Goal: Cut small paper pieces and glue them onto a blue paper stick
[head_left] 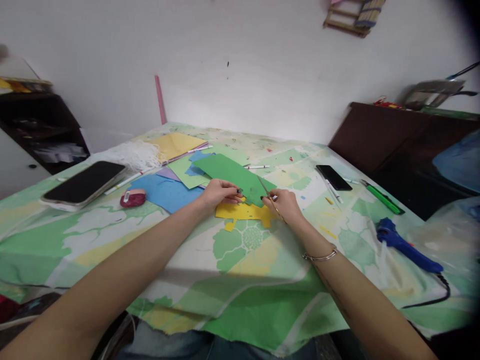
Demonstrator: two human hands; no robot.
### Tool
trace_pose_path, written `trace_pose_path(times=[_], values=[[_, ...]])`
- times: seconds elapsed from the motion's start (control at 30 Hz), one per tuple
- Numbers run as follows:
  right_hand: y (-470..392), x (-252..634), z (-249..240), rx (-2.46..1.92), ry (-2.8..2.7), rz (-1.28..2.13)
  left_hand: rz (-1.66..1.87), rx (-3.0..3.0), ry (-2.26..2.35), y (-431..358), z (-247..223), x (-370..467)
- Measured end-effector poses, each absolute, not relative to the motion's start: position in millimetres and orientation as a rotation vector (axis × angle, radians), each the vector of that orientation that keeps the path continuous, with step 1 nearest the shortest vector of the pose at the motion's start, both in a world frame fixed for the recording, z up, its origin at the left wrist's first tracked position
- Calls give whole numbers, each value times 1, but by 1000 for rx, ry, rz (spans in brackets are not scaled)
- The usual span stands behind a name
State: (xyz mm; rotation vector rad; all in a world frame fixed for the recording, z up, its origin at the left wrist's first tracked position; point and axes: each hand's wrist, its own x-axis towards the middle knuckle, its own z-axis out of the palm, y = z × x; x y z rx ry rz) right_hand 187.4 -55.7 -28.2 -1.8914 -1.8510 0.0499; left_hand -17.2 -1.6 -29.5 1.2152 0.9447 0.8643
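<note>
My right hand (pixel 285 205) is closed around a slim pair of scissors (pixel 265 187) with a gold-toned handle, their tips pointing up and left over a green paper sheet (pixel 228 171). My left hand (pixel 222 194) has its fingers pinched together at the sheet's lower edge; what lies between the fingertips is too small to make out. Below both hands a cut yellow paper piece (pixel 240 212) lies on the tablecloth, partly covered by the green sheet. Blue paper (pixel 170 192) is left of my left hand, and light green paper (pixel 187 170) lies behind it.
A phone (pixel 84 182) and a dark red and pink object (pixel 133 198) sit on the left. Yellow sheets (pixel 180 144) and white shredded strands (pixel 138 156) lie farther back. Right are another phone (pixel 333 178), a green cutter (pixel 383 198) and a blue glue gun (pixel 408 247) with a cord.
</note>
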Motion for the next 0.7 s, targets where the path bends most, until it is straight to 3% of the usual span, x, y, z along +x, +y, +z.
trace_pose_path(times=[0.47,0.7], values=[[-55,187,-27,-1948,-1906,57,660,1989,1423,8,-26,-29],[-55,189,-26,-1968,-1878,72,786,2292,1477,3,-32,-21]])
